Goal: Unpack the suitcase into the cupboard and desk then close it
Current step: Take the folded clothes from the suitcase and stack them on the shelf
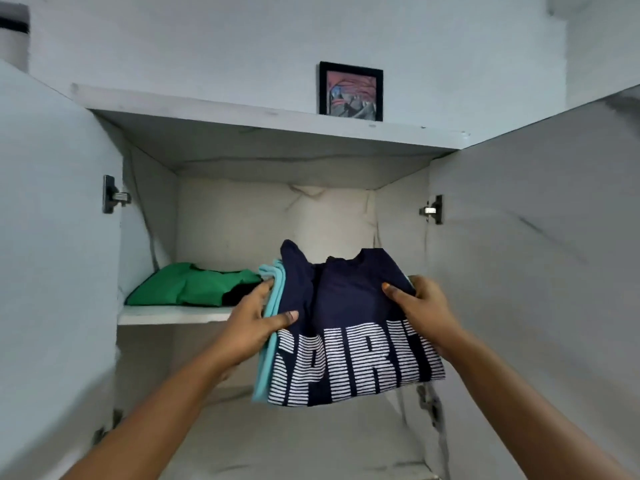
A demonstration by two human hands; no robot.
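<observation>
I hold a folded stack of clothes in front of the open cupboard, at the level of its shelf (173,315). On top is a navy T-shirt (349,317) with striped white lettering; a light blue garment (272,306) lies under it, showing along the left edge. My left hand (258,322) grips the stack's left side, thumb on the navy shirt. The stack's right side is gripped by my right hand (420,308), with its thumb on top. A folded green garment (194,284) lies on the left half of the shelf, a dark item beside it. The suitcase is out of view.
Both cupboard doors stand open, the left door (52,237) and the right door (536,254) flanking my arms. A framed picture (350,91) stands on the cupboard's top board. Below the shelf is a lower compartment (294,441).
</observation>
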